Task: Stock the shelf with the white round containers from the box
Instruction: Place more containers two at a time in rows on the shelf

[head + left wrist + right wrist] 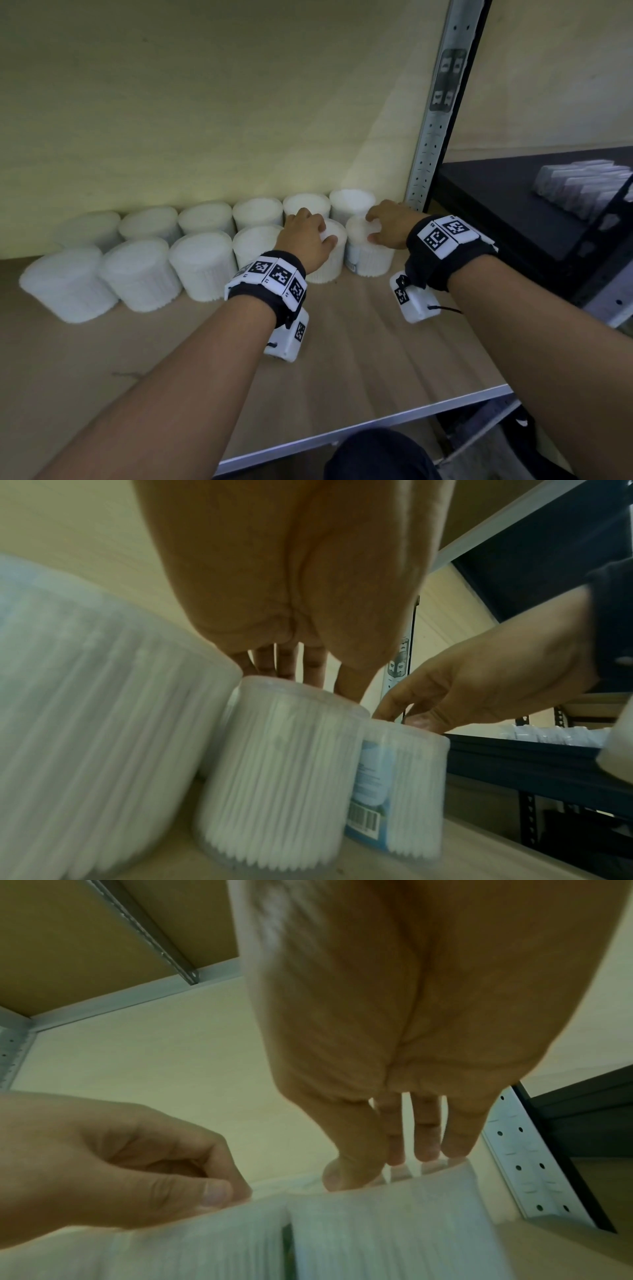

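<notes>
Two rows of white round containers [205,263] of cotton swabs stand along the back of the wooden shelf [342,359]. At the right end of the front row, my left hand [308,229] grips the top of one container [329,267], fingers curled over its lid. My right hand [383,222] grips the lid of the neighbouring container [368,260] with thumb and fingertips. The left wrist view shows both containers side by side, the left one [281,772] plain and the right one [411,783] with a blue label. In the right wrist view my fingertips [424,1150] touch the lid's rim. The box is out of sight.
A perforated metal upright [435,120] stands just right of the containers. Beyond it a dark neighbouring shelf carries white packages [582,192]. The shelf's metal front edge [376,425] runs below my forearms. The back wall [205,102] is close behind the rear row.
</notes>
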A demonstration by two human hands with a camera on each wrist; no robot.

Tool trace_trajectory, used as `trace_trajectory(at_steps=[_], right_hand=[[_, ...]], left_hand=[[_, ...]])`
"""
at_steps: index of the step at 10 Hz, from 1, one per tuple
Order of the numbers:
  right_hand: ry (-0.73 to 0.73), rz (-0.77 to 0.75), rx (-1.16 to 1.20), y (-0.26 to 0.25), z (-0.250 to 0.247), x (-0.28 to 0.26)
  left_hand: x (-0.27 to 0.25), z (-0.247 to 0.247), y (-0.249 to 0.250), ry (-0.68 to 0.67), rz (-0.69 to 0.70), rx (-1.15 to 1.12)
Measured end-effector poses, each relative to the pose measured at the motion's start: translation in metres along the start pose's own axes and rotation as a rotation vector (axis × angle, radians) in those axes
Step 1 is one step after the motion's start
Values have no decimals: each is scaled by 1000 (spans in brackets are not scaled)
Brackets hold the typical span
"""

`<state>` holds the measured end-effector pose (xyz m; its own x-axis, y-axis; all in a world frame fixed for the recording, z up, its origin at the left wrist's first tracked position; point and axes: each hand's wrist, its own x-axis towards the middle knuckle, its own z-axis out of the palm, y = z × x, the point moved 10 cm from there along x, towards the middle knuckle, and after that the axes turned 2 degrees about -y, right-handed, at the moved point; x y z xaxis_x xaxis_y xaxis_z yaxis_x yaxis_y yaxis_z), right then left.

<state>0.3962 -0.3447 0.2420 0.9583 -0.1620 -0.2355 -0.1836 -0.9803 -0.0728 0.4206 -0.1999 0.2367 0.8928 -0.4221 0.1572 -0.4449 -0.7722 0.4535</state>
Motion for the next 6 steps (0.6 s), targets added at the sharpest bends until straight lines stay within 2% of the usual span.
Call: trace_trajectory(at_steps=[1, 2, 3, 4, 6], right_hand=[[-27, -50, 67, -1, 2, 3], [-14, -40, 141, -1, 1, 3], [160, 43, 135, 7, -12, -1], [144, 108, 58, 12, -7, -2], [118, 78, 60, 8, -6, -4]], left_hand=[[1, 0, 0, -4, -2, 2], [0, 0, 0, -4, -5, 1], [0, 0, 0, 1, -6, -8], [-1, -1, 0, 1, -4, -5], [0, 1, 0, -3, -2, 3]])
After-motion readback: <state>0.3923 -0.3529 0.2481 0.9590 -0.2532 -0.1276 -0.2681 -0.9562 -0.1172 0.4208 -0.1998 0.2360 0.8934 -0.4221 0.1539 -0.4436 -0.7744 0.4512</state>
